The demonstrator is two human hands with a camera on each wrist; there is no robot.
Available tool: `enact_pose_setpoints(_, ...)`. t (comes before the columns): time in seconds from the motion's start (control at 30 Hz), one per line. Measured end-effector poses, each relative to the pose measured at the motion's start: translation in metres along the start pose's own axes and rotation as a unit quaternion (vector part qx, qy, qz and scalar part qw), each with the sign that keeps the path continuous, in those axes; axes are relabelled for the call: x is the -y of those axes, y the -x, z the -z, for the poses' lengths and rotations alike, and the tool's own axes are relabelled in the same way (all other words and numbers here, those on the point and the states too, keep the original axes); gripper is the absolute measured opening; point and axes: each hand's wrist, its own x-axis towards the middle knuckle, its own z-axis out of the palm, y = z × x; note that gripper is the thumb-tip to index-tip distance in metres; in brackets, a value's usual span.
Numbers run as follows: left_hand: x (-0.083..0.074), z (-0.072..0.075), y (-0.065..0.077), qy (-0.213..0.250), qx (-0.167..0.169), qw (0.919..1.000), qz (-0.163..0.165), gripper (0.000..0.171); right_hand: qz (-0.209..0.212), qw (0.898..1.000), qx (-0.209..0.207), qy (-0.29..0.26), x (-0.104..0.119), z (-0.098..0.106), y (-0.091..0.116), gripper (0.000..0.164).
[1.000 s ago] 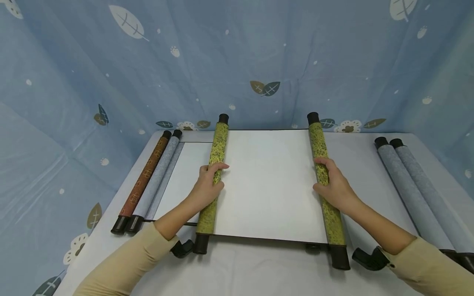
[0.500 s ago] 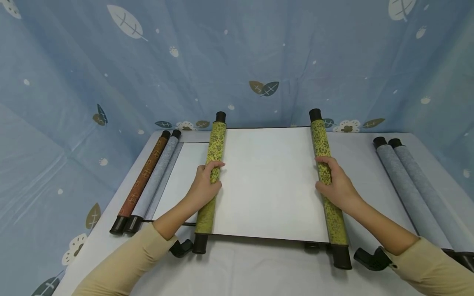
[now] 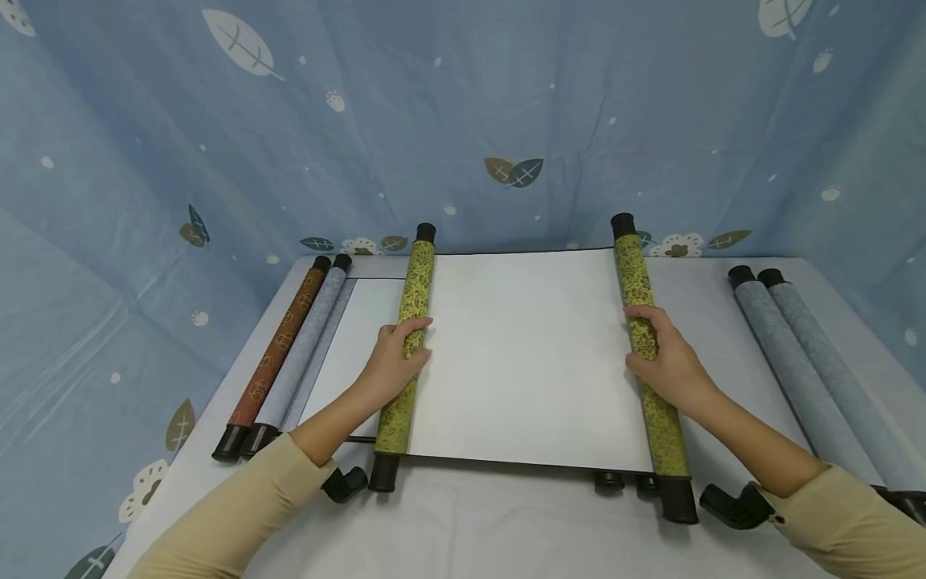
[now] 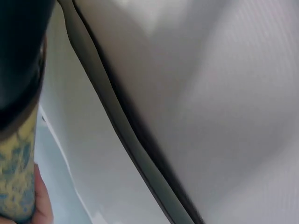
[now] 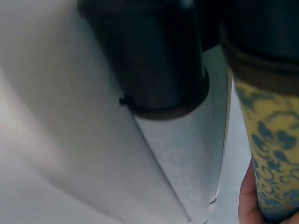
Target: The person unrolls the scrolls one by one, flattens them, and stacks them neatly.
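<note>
OK, near side first: the R roller's black end (image 3: 678,500) sits a bit closer to the cam than the L one (image 3: 384,473), so I'd square those up, b/c uneven ends could skew the white sheet (image 3: 524,362) spanning b/w the rollers. Dark caps (image 3: 608,482) show just under its near edge; I'd stay off them. Further in, the L hand (image 3: 394,366) is wrapped round the L roller (image 3: 394,422) & the R hand (image 3: 669,362) round the R roller (image 3: 664,426), both approx. mid-length. The step looks like keeping the sheet taut, so I'd want equal pull, level wrists, no twist. Can't tell if the rollers touch the table (image 3: 470,539). Either side, I'd leave room for the brown roll (image 3: 282,346) & grey rolls (image 3: 803,378). Far tips overlap the blue curtain (image 3: 434,121) in view; gap unclear, so no pushing fwd.
</note>
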Motion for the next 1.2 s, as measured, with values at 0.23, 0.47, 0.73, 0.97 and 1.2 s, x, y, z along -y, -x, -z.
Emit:
enact_pose_setpoints(0.23,0.002,0.005,-0.001,0.014,0.008,0.9998,0.015,0.070,-0.040,0.999,0.014,-0.031,-0.002,0.005,0.001,0.081)
enact_pose_setpoints(0.47,0.009,0.014,0.001,0.001,0.022,0.9997,0.008,0.065,-0.022,0.999,0.007,-0.041,-0.001,0.006,0.000,0.079)
enact_pose_setpoints(0.73,0.015,0.020,0.006,-0.027,0.038,0.9985,-0.029,0.063,0.010,0.999,0.021,-0.034,-0.002,0.008,0.001,0.061)
enact_pose_setpoints(0.97,0.018,0.023,0.007,-0.039,0.040,0.9983,-0.018,0.063,0.000,1.000,0.013,0.006,-0.005,0.009,0.003,0.061)
enact_pose_setpoints(1.2,0.024,0.024,0.007,-0.038,0.025,0.9989,-0.005,0.067,-0.038,0.999,0.029,0.013,-0.009,0.008,-0.001,0.085)
